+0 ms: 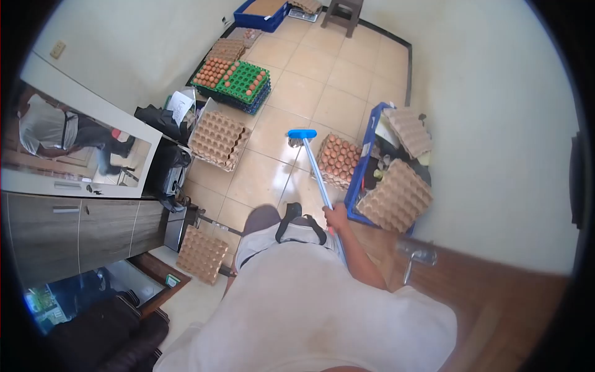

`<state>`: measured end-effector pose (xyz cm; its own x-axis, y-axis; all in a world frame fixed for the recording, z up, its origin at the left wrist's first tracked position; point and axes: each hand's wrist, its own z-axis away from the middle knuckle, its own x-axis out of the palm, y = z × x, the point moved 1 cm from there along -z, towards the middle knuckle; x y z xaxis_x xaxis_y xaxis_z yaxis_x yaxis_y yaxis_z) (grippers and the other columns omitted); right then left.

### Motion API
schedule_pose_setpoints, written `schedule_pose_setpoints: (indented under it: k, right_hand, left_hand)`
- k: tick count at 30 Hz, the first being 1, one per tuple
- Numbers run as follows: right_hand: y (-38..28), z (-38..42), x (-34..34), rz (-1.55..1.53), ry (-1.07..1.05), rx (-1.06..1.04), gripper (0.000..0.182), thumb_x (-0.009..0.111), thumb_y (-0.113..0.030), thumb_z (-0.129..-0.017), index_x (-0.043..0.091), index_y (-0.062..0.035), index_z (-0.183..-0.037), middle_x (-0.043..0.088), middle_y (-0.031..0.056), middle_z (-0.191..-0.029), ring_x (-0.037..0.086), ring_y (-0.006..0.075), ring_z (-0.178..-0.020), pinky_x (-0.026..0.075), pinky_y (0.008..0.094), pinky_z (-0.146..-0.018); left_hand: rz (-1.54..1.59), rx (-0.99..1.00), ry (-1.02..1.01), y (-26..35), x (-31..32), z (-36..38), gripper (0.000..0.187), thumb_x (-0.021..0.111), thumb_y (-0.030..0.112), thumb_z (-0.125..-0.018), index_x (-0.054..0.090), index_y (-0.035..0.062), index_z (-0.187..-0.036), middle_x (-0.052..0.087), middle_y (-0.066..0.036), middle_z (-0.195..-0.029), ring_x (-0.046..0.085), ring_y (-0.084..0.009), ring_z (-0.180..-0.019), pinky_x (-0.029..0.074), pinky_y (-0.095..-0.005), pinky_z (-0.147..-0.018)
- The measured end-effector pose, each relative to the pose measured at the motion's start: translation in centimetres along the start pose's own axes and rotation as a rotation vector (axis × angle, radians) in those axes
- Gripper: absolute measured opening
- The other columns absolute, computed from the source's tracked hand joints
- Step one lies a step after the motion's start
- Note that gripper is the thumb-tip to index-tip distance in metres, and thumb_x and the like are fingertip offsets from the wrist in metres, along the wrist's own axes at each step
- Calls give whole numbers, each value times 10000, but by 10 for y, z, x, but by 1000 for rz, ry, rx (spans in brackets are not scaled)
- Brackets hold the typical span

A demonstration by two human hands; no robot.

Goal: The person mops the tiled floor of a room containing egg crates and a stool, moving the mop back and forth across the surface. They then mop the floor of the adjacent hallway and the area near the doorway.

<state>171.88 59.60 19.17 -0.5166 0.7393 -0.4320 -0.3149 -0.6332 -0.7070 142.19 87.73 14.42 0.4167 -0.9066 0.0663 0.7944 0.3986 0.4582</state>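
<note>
My right hand [336, 217] is closed around the pale blue handle of a broom [315, 166]. The handle slants away from me to a bright blue broom head [302, 133], whose bristles meet the tiled floor [273, 180]. Just right of the handle sits a cardboard tray full of brown eggs [339, 158]. My left hand is out of sight; only a sliver of that arm shows beside my body.
A blue crate [365, 149] with cardboard egg trays [396, 195] lines the right wall. On the left stand stacked egg trays [218, 139] and green plastic trays [238, 79] partly filled with eggs. A mirrored cabinet [74, 146] and door handle [418, 254] are nearby.
</note>
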Motion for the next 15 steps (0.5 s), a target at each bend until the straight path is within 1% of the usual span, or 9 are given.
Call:
schedule_pose_setpoints:
  k: [3, 4, 6, 9, 11, 12, 15]
  right_hand:
    - [-36, -75, -2, 24, 30, -17, 254, 607, -152, -742, 563, 43, -584, 532, 70, -511, 511, 150, -387, 420, 301, -359]
    - [-53, -96, -4, 77, 38, -63, 241, 606, -156, -740, 568, 38, -603, 525, 62, -506, 496, 145, -375, 403, 291, -345]
    - [-79, -149, -2, 1, 59, -190, 235, 605, -164, -738, 574, 35, -618, 522, 59, -502, 489, 145, -371, 397, 289, -341]
    - [-116, -236, 6, 65, 172, -280, 240, 598, -182, -723, 568, 34, -621, 519, 79, -488, 503, 168, -389, 394, 319, -373]
    - [-168, -288, 4, 119, 191, -313, 275, 586, -204, -695, 575, 63, -631, 533, 132, -475, 558, 222, -439, 435, 370, -458]
    - [-234, -288, -8, 203, 91, -201, 280, 587, -202, -701, 569, 66, -622, 526, 127, -473, 541, 208, -424, 412, 360, -426]
    - [-291, -388, 1, 1, -14, -162, 194, 594, -123, -759, 561, 23, -635, 508, 64, -493, 485, 145, -388, 348, 288, -340]
  left_hand:
    - [53, 13, 29, 53, -7, -21, 418, 523, 407, -821, 568, 151, -1149, 626, -44, -999, 578, -172, -887, 423, -309, -821]
    - [73, 13, 36, 68, -8, -30, 419, 523, 407, -821, 568, 152, -1150, 626, -44, -1000, 578, -172, -888, 423, -308, -821]
    - [117, 4, 44, 98, -13, -49, 419, 523, 408, -821, 567, 154, -1152, 625, -44, -1002, 577, -172, -890, 422, -307, -820]
    - [177, -4, 34, 144, -21, -90, 421, 522, 409, -821, 566, 156, -1155, 625, -44, -1006, 576, -172, -892, 422, -305, -820]
    - [203, -14, 21, 179, -29, -122, 421, 522, 409, -821, 565, 158, -1157, 624, -44, -1008, 576, -172, -893, 421, -304, -819]
    - [211, -22, 12, 199, -34, -136, 422, 522, 410, -821, 564, 159, -1158, 624, -44, -1010, 575, -172, -894, 421, -304, -819]
    - [222, -26, -14, 262, -51, -174, 423, 522, 411, -821, 563, 161, -1161, 623, -43, -1013, 574, -172, -896, 421, -302, -818]
